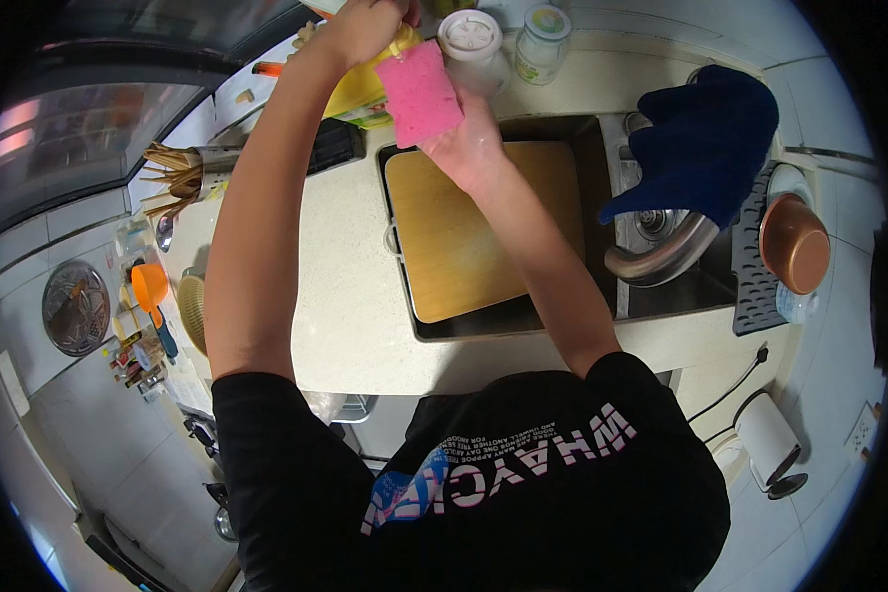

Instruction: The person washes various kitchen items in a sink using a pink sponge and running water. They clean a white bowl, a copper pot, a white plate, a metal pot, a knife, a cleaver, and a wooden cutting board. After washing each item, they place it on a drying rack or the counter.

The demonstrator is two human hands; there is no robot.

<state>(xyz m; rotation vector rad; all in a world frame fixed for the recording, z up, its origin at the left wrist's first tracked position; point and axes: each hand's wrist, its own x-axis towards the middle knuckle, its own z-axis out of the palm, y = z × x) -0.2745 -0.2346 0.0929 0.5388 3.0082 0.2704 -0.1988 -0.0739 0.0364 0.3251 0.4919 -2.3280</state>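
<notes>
A pink sponge lies across the palm and fingers of my right hand, its flat side up. Close by, at the top edge of the view, my left hand is closed over the top of a yellow dish soap bottle. The bottle's yellow spout points at the sponge's upper edge; part of the left hand's grip is hidden. Below my right forearm, a wooden cutting board rests over the left basin of the sink.
Beside the soap stand a white-lidded container and a glass jar. A dark blue cloth drapes over the curved faucet. At right sits a copper-coloured bowl near a grey drain mat. Chopsticks stand at left.
</notes>
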